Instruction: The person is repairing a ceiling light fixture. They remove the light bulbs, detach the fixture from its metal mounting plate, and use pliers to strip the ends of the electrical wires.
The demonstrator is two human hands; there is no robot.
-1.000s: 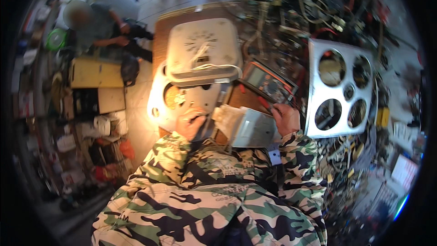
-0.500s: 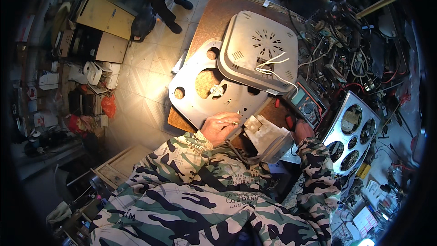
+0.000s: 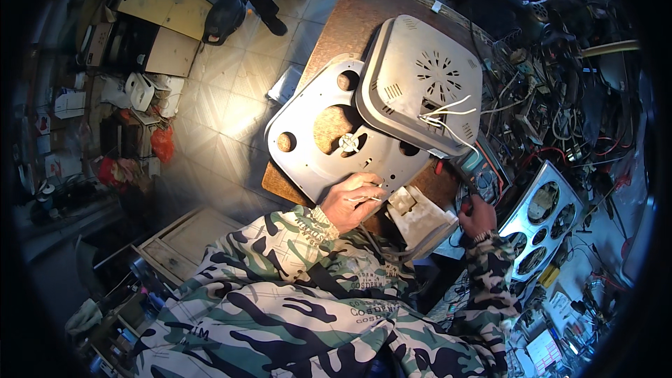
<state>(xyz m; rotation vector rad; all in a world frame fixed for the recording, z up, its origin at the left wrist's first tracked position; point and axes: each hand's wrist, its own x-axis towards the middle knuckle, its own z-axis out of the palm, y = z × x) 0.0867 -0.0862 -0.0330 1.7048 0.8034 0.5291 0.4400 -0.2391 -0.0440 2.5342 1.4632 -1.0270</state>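
Note:
My left hand (image 3: 350,203) is closed in a pinch around a thin pale piece (image 3: 364,199), too small to name. It rests at the near edge of a light grey metal panel (image 3: 302,150) with round cut-outs. My right hand (image 3: 479,217) is closed around a red-and-black handle (image 3: 465,206); the rest of that tool is hidden. Between my hands stands a dirty whitish plastic housing (image 3: 420,217). On the panel's far right part lies a beige vented casing (image 3: 420,73), with loose white wires (image 3: 448,110) coming out of it.
A digital multimeter (image 3: 483,175) lies beyond my right hand. To the right leans a white plate (image 3: 537,220) with round openings. Cables and parts crowd the bench's right side. A brown wooden board (image 3: 343,24) lies under the panel. Another person's legs (image 3: 264,0) are at the far left.
The view has shifted, so the bench items sit further right. My right hand has come up beside the housing and grips the red-and-black handle. My left hand keeps its pinch at the panel's edge.

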